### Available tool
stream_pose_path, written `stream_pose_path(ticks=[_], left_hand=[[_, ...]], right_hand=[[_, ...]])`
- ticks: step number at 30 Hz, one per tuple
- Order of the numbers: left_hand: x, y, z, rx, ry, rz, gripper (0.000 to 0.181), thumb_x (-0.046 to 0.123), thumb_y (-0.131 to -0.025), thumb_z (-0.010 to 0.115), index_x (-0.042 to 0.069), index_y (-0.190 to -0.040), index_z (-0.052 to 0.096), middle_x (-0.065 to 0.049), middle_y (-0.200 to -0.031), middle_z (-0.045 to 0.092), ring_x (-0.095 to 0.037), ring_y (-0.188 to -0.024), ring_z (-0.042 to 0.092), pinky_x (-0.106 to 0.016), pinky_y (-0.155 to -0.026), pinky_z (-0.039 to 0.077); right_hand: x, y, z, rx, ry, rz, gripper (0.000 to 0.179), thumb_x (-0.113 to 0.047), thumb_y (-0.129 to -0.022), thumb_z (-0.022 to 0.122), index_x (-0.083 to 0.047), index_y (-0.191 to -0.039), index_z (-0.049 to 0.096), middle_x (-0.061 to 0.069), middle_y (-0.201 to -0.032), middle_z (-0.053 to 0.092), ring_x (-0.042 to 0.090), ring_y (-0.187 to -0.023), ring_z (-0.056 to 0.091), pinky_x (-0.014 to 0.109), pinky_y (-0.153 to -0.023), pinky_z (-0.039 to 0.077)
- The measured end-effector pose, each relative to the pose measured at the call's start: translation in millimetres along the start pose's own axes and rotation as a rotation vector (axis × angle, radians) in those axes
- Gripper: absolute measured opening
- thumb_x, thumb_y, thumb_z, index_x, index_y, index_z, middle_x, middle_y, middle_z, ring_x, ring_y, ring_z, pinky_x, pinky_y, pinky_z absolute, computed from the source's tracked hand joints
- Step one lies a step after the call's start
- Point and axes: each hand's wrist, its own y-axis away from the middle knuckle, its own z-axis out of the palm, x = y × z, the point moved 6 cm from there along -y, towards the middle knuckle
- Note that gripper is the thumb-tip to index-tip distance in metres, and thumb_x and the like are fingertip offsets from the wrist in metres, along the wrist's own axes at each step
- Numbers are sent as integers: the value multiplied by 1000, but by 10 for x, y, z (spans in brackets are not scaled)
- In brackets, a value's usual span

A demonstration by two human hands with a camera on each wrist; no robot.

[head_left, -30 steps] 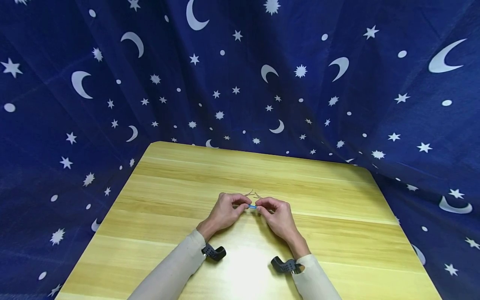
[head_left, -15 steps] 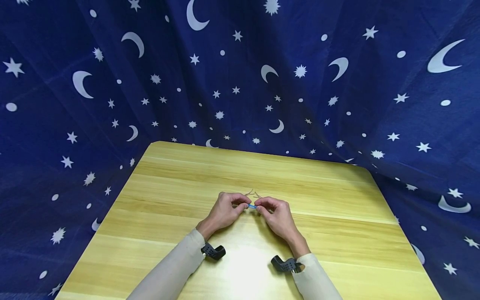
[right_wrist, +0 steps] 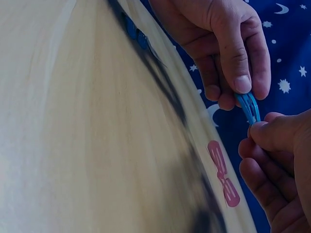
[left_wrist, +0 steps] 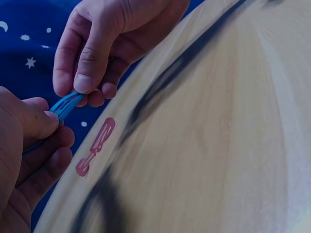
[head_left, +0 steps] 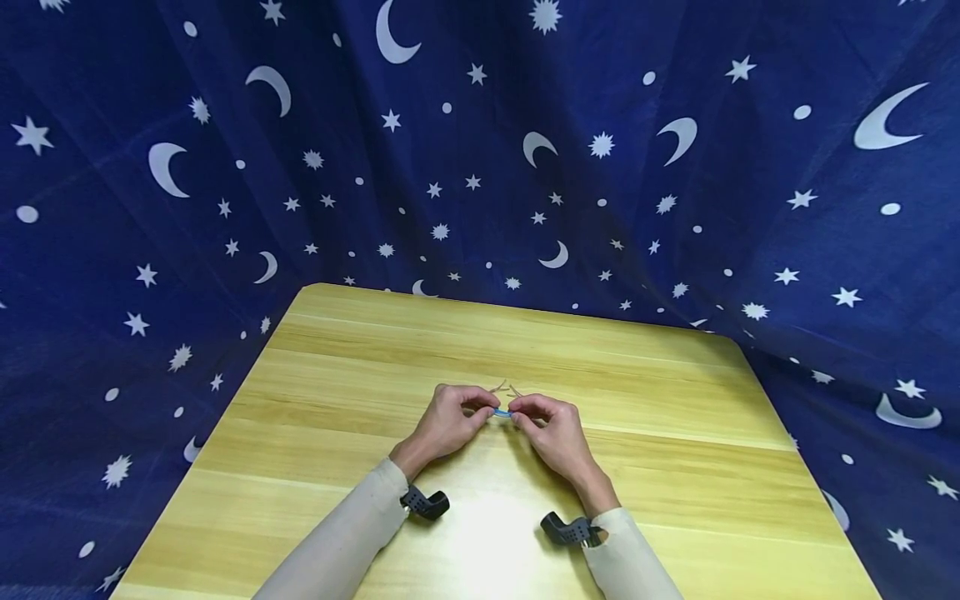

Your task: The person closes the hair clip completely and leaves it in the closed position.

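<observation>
A blue snap hair clip [head_left: 502, 413] is stretched between my two hands above the table, just right of the head view's middle. My left hand [head_left: 453, 417] pinches one end between thumb and fingers. The other end is pinched by my right hand [head_left: 555, 429]. In the left wrist view, the middle of the blue hair clip [left_wrist: 65, 105] shows a slot between its two slim sides; fingertips cover both its ends. On the wood below lie two pinkish-red hair clips [left_wrist: 103, 133], narrow ends together; whether they are joined I cannot tell.
Thin tan strips [head_left: 515, 391] show just beyond the fingers. Small blue pieces [right_wrist: 135, 31] lie near the table edge in the right wrist view. A dark blue curtain [head_left: 480, 150] with moons and stars hangs behind the wooden table [head_left: 360, 333]. Each wrist wears a black camera mount [head_left: 426, 503].
Both hands keep their pinch on the blue hair clip. The clip and the left hand have shifted very slightly left; the clip looks a little more bowed.
</observation>
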Motion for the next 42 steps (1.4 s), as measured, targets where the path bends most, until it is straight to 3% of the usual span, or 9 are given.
stream_pose_path(ticks=[7,14,26,35,42], left_hand=[[3,-11,-70,8,-10,21,12,3,-100,78,2,-110,84,-5,-109,85,-18,-100,82,-24,-87,66],[4,-17,-226,15,-32,12,10,2,-98,80,2,-107,84,-2,-101,85,-15,-94,82,-25,-83,66],[-5,75,-318,-73,-64,-23,12,4,-98,81,12,-105,85,3,-100,84,-7,-92,78,-26,-87,65],[29,171,-344,-157,-92,8,15,1,-96,80,14,-102,84,2,-97,84,-2,-87,76,-27,-83,66],[59,266,-355,-189,-122,46,18,-1,-95,79,15,-102,84,4,-96,83,-2,-86,75,-27,-82,64]], right_hand=[[-65,-34,17,-2,19,-38,15,4,-94,81,-4,-106,83,2,-100,84,21,-94,81,30,-91,66],[-117,-76,61,-13,33,-55,13,2,-95,82,-2,-107,83,0,-99,84,15,-92,79,28,-88,65],[-190,-79,169,-44,-2,-67,15,2,-95,82,-11,-103,84,-2,-99,84,14,-92,79,33,-89,66],[-223,-7,246,-110,-3,-69,19,3,-93,82,-13,-102,83,-3,-97,84,12,-92,79,31,-89,67],[-249,61,326,-155,-25,-95,18,6,-93,80,-10,-102,83,0,-96,84,13,-91,79,29,-86,67]])
